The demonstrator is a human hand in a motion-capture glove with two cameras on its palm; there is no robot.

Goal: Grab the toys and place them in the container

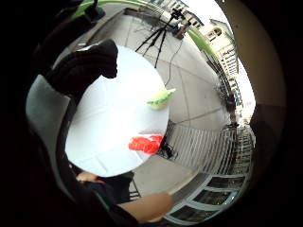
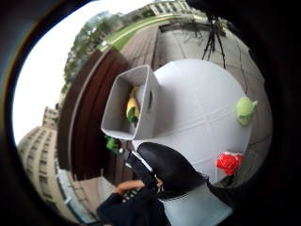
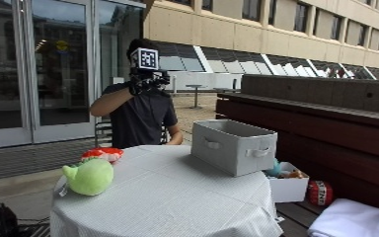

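Note:
A person sits behind a round table covered in white cloth (image 3: 176, 197). Their gloved right hand (image 3: 141, 83) is raised to face height, well above the table, with fingers (image 1: 87, 66) loosely curled and holding nothing. A green plush toy (image 3: 89, 176) (image 1: 160, 98) (image 2: 245, 110) lies near the table's left edge. A red toy (image 3: 102, 154) (image 1: 147, 143) (image 2: 229, 162) lies just behind it, closer to the person. The grey fabric container (image 3: 234, 145) (image 2: 117, 110) stands on the table's right side, and a yellow and green toy (image 2: 132, 109) lies inside it.
A dark wooden bench (image 3: 321, 123) runs along the right, close to the table. On it sit a small white box (image 3: 288, 187) with toys, a red ball-like thing (image 3: 319, 192) and a white bundle (image 3: 354, 222). A camera tripod (image 1: 158, 35) stands on the pavement beyond the table.

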